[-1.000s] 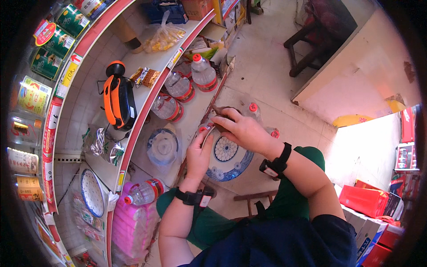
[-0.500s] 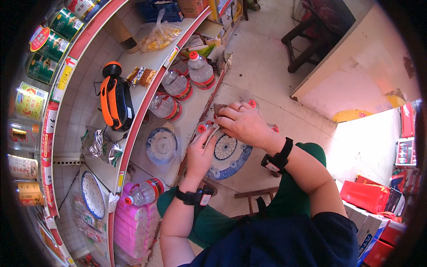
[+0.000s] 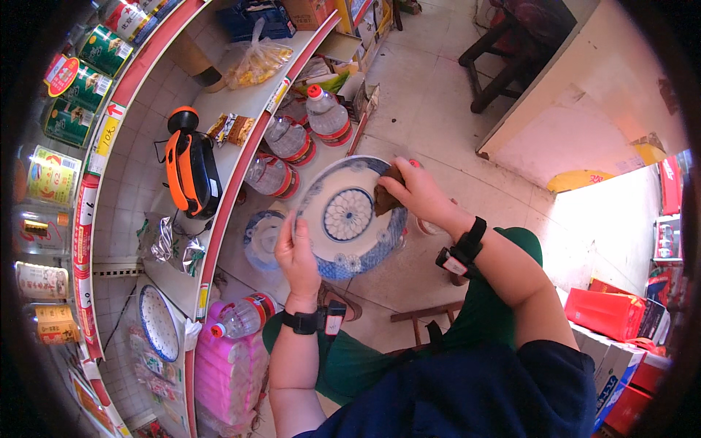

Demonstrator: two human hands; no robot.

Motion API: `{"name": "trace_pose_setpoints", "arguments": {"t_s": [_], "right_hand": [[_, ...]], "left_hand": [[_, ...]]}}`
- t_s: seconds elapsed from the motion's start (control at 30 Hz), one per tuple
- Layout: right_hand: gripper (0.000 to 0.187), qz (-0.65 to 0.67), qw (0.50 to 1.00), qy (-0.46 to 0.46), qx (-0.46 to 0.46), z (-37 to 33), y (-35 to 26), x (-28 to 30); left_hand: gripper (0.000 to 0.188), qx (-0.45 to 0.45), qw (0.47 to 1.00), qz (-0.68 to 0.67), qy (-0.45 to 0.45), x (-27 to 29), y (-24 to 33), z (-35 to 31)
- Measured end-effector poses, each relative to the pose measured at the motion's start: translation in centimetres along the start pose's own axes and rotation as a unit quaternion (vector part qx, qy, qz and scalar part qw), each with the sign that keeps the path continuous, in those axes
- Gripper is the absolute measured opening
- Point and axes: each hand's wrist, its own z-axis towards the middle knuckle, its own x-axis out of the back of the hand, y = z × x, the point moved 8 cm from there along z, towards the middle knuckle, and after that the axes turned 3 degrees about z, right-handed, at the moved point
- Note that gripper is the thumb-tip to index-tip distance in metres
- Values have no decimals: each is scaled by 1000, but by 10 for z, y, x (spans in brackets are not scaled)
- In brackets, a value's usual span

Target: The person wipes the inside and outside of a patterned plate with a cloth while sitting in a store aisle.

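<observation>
A large round plate (image 3: 348, 214) with a blue patterned rim and a flower-like centre is held up in front of me, its face showing. My left hand (image 3: 298, 257) grips its lower-left edge, thumb side against the rim; some of its fingers are behind the plate. My right hand (image 3: 425, 196) is closed on a brown cloth (image 3: 387, 193), which lies against the plate's right rim. Partly covered by the plate, a smaller blue-and-white dish (image 3: 261, 244) in clear plastic rests on the low shelf at the left.
Clear bottles with red caps (image 3: 328, 117) stand on the low shelf (image 3: 358, 135), and one bottle (image 3: 244, 315) lies on pink packages (image 3: 226, 372). Above are an orange-black device (image 3: 191, 171) and a bag of yellow snacks (image 3: 259, 62). Red boxes (image 3: 606, 314) are stacked right.
The plate has come up and left, its face now largely uncovered. My hands have moved apart: the left down and left, the right slightly right with the cloth.
</observation>
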Motion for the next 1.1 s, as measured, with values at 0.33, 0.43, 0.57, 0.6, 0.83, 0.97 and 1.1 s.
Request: {"name": "trace_pose_setpoints", "arguments": {"t_s": [0.33,0.43,0.57,0.6,0.83,0.97,1.1], "right_hand": [[16,-149,984,10,92,4,-6,18],[11,-280,937,-48,202,1,-35,14],[18,-258,908,-83,321,-33,-53,-26],[19,-274,905,-110,307,-39,-53,-28],[25,-184,938,-44,291,-24,-54,9],[26,-138,963,-25,230,-11,-46,27],[26,-83,976,9,200,-8,-42,41]], "left_hand": [[34,-43,995,60,-70,-18,7,18],[32,-39,971,175,-157,-43,4,12],[29,-86,931,282,-215,-91,20,-7],[28,-75,918,318,-223,-86,21,-18],[23,-9,975,138,-172,-82,15,-4],[19,-10,982,123,-141,-73,31,-6],[20,27,990,101,-92,-60,20,-3]]}}
